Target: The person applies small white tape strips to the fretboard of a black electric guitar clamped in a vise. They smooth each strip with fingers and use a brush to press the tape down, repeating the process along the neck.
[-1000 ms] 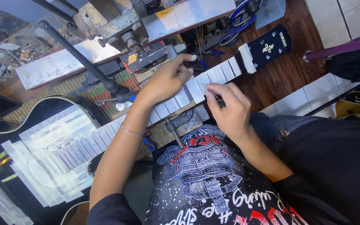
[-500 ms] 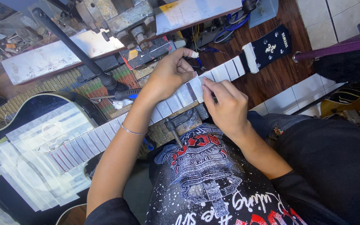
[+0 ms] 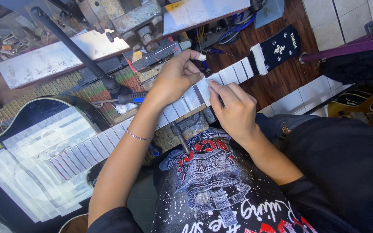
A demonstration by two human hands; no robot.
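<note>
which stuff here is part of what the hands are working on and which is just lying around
In use:
- left hand
- right hand
- guitar neck covered in pale tape strips
- black guitar body, taped too

Lying about:
- blue-handled tool
- hammer
- yellow guitar
- blue cables

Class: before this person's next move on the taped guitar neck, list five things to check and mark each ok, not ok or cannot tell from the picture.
1. Left hand rests on the long guitar neck covered in white tape strips: ok.
2. Right hand pinches at the tape near the left hand: ok.
3. What the right fingers hold: cannot tell.
4. Black headstock lies over the dark wooden bench top: ok.
5. Blue-handled tool lies apart from both hands: ok.
</note>
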